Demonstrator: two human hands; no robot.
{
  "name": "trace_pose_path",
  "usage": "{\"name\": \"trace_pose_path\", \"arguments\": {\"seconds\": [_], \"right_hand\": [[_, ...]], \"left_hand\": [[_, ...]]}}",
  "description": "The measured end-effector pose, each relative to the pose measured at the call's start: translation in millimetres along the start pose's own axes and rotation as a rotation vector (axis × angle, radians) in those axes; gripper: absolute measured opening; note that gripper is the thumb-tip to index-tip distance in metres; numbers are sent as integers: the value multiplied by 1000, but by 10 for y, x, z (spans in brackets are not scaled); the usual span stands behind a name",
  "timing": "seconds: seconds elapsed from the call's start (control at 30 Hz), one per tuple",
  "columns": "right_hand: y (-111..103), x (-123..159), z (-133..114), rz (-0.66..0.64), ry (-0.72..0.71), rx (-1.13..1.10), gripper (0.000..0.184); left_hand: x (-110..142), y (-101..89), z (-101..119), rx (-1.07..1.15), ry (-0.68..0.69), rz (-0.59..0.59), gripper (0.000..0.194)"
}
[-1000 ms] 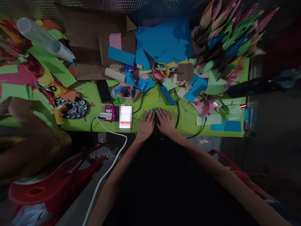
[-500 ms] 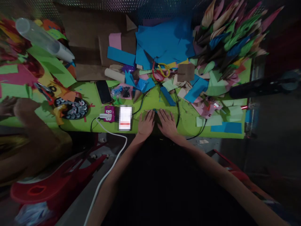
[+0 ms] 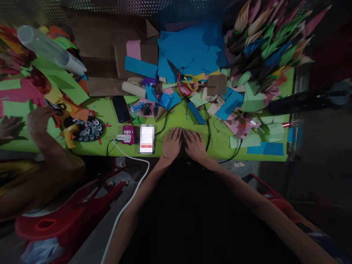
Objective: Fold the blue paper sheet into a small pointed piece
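My left hand [image 3: 172, 142] lies palm down by the front edge of the green table [image 3: 192, 123], its fingers stretched forward. Close on its right, my right hand [image 3: 195, 143] rests the same way, fingers straight and slightly spread. The two sets of fingertips nearly meet over a thin dark strip, mostly hidden beneath them; what it is I cannot make out. Left of my left hand is a phone with a lit screen [image 3: 146, 139]. Just beyond my right hand lies a narrow blue paper strip [image 3: 196, 113].
Scissors with red and yellow handles [image 3: 184, 86] lie among paper scraps. Paper cones [image 3: 271, 47] crowd the back right. A pink power socket [image 3: 128, 135], a dark phone [image 3: 121, 109] and a black tray [image 3: 89, 130] stand left. A co-worker's hand [image 3: 41, 119] works there.
My hands stay in nearly the same place, flat on the table. At the left, the co-worker's hand has risen and moved toward the scissors by the tray.
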State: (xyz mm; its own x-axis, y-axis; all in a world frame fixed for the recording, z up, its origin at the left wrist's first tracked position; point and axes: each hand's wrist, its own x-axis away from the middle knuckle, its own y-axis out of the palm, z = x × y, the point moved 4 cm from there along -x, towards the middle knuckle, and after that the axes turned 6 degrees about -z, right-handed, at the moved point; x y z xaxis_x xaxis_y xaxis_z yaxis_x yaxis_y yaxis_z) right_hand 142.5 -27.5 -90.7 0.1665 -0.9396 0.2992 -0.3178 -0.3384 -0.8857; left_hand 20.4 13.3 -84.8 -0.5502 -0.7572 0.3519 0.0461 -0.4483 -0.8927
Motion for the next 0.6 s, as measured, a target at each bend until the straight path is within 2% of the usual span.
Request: {"name": "trace_pose_path", "arguments": {"seconds": [0.6], "right_hand": [[-97, -89, 20, -9, 13, 20, 64]], "left_hand": [[-76, -84, -2, 3, 25, 39, 54]]}}
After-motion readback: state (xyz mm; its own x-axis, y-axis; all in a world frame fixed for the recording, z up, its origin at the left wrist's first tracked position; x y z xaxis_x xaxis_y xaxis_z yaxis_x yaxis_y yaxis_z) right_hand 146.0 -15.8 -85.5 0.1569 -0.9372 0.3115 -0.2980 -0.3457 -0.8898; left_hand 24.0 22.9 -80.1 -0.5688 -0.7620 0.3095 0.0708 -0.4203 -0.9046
